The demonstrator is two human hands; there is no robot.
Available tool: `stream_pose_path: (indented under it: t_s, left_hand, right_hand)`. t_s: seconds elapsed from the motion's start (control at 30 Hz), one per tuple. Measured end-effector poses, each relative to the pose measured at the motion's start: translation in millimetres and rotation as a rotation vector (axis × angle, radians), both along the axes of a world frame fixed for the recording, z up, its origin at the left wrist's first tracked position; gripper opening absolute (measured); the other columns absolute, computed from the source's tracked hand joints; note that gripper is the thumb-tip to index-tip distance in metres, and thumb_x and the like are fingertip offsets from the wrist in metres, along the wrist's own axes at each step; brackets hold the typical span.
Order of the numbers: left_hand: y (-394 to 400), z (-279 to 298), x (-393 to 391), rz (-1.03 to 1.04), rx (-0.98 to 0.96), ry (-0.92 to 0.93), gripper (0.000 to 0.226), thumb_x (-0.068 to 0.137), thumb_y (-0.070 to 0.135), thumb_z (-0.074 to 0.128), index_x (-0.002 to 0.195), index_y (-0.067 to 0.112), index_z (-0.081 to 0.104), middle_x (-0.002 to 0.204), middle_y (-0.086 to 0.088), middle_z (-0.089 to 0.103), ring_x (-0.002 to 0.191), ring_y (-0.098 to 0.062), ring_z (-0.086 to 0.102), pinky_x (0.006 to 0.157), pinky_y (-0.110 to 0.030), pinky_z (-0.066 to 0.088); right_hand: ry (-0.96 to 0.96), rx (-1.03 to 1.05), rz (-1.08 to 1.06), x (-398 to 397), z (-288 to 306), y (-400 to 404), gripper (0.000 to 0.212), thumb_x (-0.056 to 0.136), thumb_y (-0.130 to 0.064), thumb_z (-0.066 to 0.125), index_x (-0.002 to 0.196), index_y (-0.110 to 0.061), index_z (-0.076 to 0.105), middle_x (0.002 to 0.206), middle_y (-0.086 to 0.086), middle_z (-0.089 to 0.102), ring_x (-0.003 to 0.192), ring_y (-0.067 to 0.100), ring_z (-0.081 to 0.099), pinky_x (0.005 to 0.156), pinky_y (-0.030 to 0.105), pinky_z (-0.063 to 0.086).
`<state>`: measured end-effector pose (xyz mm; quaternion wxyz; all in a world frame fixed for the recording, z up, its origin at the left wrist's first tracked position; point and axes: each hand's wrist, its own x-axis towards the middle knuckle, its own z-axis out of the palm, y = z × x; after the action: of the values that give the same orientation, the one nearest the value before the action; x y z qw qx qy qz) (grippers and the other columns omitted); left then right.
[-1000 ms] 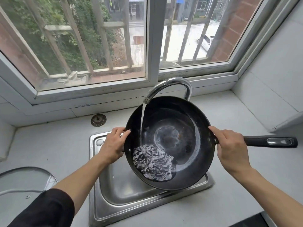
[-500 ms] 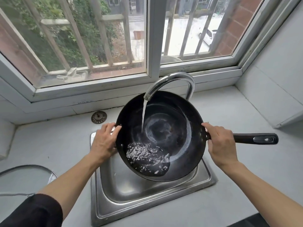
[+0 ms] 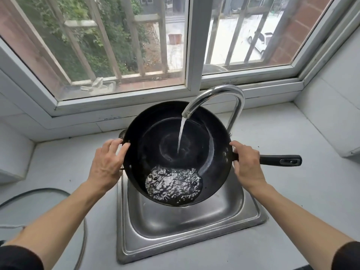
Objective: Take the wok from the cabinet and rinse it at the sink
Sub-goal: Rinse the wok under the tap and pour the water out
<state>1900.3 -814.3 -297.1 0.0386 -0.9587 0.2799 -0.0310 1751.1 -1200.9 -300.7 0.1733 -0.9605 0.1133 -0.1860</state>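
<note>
A black wok (image 3: 152, 145) hangs tilted toward me over the steel sink (image 3: 187, 228). My left hand (image 3: 107, 164) grips its left rim at the small helper handle. My right hand (image 3: 248, 164) grips the base of the long black handle (image 3: 280, 160), which points right. Water runs from the curved chrome faucet (image 3: 218, 96) onto the wok's middle and pools, rippling, at its near lower side (image 3: 173, 185).
Pale counter (image 3: 292, 201) surrounds the sink. A glass lid (image 3: 78, 211) lies at the lower left. The window sill (image 3: 136, 102) and barred window stand close behind the faucet. A tiled wall (image 3: 335, 106) rises on the right.
The wok has shifted left under the faucet, so the stream now lands near its middle instead of its left side. Both hands keep their grip.
</note>
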Motion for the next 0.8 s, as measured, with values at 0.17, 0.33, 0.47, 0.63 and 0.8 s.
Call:
stream_pose_path:
  t_s: [0.17, 0.33, 0.47, 0.63, 0.8]
  left_hand:
    - [11.5, 6.3, 5.7, 0.018, 0.033, -0.036, 0.095, 0.041, -0.001, 0.087, 0.129, 0.008, 0.052, 0.126, -0.019, 0.05, 0.113, -0.041, 0.047, 0.07, -0.05, 0.048]
    - [21.7, 14.5, 7.7, 0.038, 0.046, -0.048, 0.093, 0.043, -0.001, 0.086, 0.129, 0.007, 0.053, 0.127, -0.019, 0.049, 0.115, -0.042, 0.047, 0.073, -0.051, 0.047]
    - [31.5, 22.5, 7.1, 0.041, 0.051, -0.075, 0.093, 0.042, -0.003, 0.086, 0.129, 0.005, 0.053, 0.127, -0.02, 0.049, 0.115, -0.043, 0.046, 0.074, -0.052, 0.046]
    - [45.9, 31.9, 4.5, 0.046, 0.04, -0.117, 0.09, 0.044, -0.01, 0.079, 0.129, 0.006, 0.053, 0.127, -0.02, 0.048, 0.116, -0.043, 0.045, 0.076, -0.054, 0.045]
    - [61.7, 41.5, 1.3, 0.056, 0.055, -0.171, 0.089, 0.045, -0.014, 0.075, 0.129, 0.006, 0.053, 0.128, -0.019, 0.047, 0.117, -0.043, 0.044, 0.076, -0.054, 0.043]
  right_hand:
    - [-0.004, 0.056, -0.003, 17.0, -6.8, 9.3, 0.062, 0.063, 0.022, 0.054, 0.119, -0.007, 0.057, 0.084, 0.01, 0.058, 0.08, 0.035, 0.054, 0.079, 0.045, 0.038]
    - [-0.025, 0.083, 0.012, 32.8, -11.0, 17.1, 0.061, 0.065, 0.021, 0.056, 0.12, -0.006, 0.056, 0.087, 0.012, 0.059, 0.082, 0.034, 0.054, 0.082, 0.044, 0.038]
    - [-0.024, 0.119, 0.038, 45.1, -14.5, 24.9, 0.06, 0.064, 0.022, 0.052, 0.118, -0.005, 0.056, 0.086, 0.013, 0.059, 0.083, 0.036, 0.054, 0.082, 0.042, 0.037]
    - [-0.006, 0.171, 0.057, 57.5, -24.1, 34.4, 0.061, 0.065, 0.02, 0.052, 0.118, -0.01, 0.051, 0.084, 0.013, 0.057, 0.078, 0.032, 0.051, 0.077, 0.047, 0.047]
    - [0.016, 0.202, 0.066, 68.8, -37.6, 50.3, 0.06, 0.073, 0.016, 0.052, 0.122, -0.018, 0.043, 0.087, 0.009, 0.055, 0.079, 0.028, 0.051, 0.075, 0.045, 0.048]
